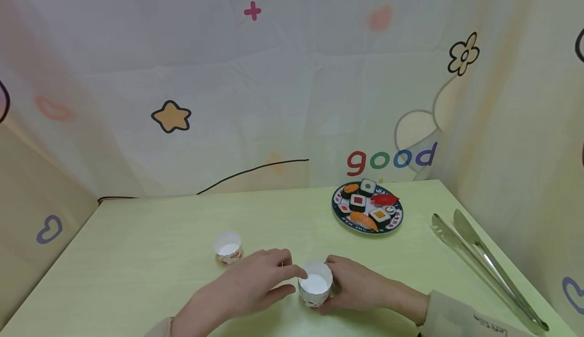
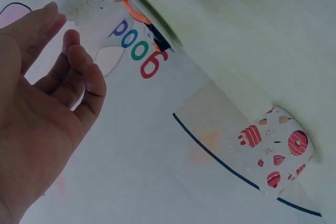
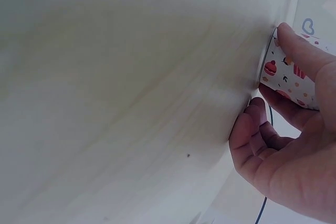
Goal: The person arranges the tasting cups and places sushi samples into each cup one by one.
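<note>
Upright on the table stands a white paper cup (image 1: 315, 286) with a red pastry print. My right hand (image 1: 356, 284) holds it from the right, thumb and index finger around its wall; the right wrist view shows this grip on the printed cup (image 3: 286, 72), its other fingers curled beside it. From the left, my left hand (image 1: 255, 281) reaches to the same cup, its index fingertip at the rim and its thumb apart from the wall. In the left wrist view the left hand (image 2: 50, 98) has loosely bent fingers with nothing between them. A second printed paper cup (image 1: 228, 248) stands farther left.
A dark round plate (image 1: 337, 210) with several sushi pieces, or a print of them, lies at the back right. Metal tongs (image 1: 490, 266) lie along the table's right side. A patterned curtain (image 1: 274, 99) hangs behind the pale table (image 1: 159, 235).
</note>
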A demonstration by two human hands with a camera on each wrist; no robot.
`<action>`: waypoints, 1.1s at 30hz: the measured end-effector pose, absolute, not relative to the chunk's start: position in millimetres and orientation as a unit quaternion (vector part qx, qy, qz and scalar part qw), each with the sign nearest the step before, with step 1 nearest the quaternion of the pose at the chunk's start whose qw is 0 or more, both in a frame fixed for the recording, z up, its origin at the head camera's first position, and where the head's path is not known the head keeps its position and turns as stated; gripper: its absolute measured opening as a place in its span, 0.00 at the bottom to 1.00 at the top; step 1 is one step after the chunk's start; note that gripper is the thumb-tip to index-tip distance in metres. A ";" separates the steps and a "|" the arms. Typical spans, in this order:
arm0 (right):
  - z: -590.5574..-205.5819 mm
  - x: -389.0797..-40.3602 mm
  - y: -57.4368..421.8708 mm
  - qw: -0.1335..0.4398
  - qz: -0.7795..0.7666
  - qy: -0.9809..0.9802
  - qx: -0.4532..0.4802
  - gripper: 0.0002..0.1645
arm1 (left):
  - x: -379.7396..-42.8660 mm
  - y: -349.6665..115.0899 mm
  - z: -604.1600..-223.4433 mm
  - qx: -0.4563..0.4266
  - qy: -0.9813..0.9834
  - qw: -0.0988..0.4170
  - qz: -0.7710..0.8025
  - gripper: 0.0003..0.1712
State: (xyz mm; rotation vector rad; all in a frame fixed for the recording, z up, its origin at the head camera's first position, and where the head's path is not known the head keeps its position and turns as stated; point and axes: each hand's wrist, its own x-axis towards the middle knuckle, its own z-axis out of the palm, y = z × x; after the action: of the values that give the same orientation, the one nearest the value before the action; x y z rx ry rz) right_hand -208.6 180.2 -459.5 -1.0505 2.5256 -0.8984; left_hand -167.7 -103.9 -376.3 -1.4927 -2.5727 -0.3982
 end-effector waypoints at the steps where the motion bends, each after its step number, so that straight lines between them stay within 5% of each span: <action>1: -454.6 -206.3 178.6 0.137 -0.311 0.871 -0.355 0.34 | -167.8 -102.7 -376.4 -0.497 -0.855 0.067 -0.133 0.15; 17: -467.5 -212.1 182.6 0.133 -0.314 0.866 -0.366 0.37 | -165.4 -92.8 -379.0 -0.526 -0.834 0.104 -0.127 0.08; 33: -428.8 -193.0 173.5 0.139 -0.312 0.870 -0.356 0.33 | -166.0 -89.7 -377.3 -0.521 -0.840 0.107 -0.111 0.05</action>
State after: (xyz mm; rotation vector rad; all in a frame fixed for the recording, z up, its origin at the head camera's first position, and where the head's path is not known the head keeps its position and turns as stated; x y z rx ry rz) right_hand -193.0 173.5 -428.8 -1.0291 2.5138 -0.9011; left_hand -166.0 -89.7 -377.3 -1.5332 -2.4723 -0.3275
